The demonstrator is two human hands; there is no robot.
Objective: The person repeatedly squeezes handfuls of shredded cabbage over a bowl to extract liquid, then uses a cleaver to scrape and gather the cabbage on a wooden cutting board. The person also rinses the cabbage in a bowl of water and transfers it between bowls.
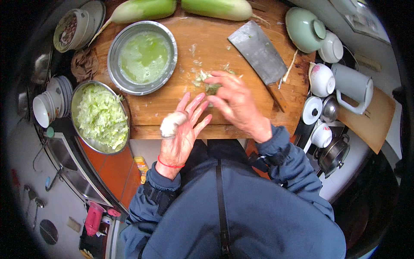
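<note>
My left hand (187,136) is palm up above the board's near edge, fingers spread. A white wrapping or lump (173,125) sits at its thumb; I cannot tell which. Over the wooden cutting board (190,111), my right hand (231,100) curls its thumb and fingers around a small clump of pale green vegetable scraps (212,88). More bits lie just beyond the fingertips. A metal basin (111,64) of cloudy green liquid (145,58) stands at the board's left. Nearer me, a metal bowl (126,129) is heaped with shredded pale green vegetable (102,116).
A cleaver (258,51) lies on the board's right, its wooden handle towards me. Two green-white radishes (145,11) line the far edge. An upturned green bowl (300,27), a grey jug (351,85) and a lidded pot (333,155) crowd the right. Stacked bowls (48,106) stand left.
</note>
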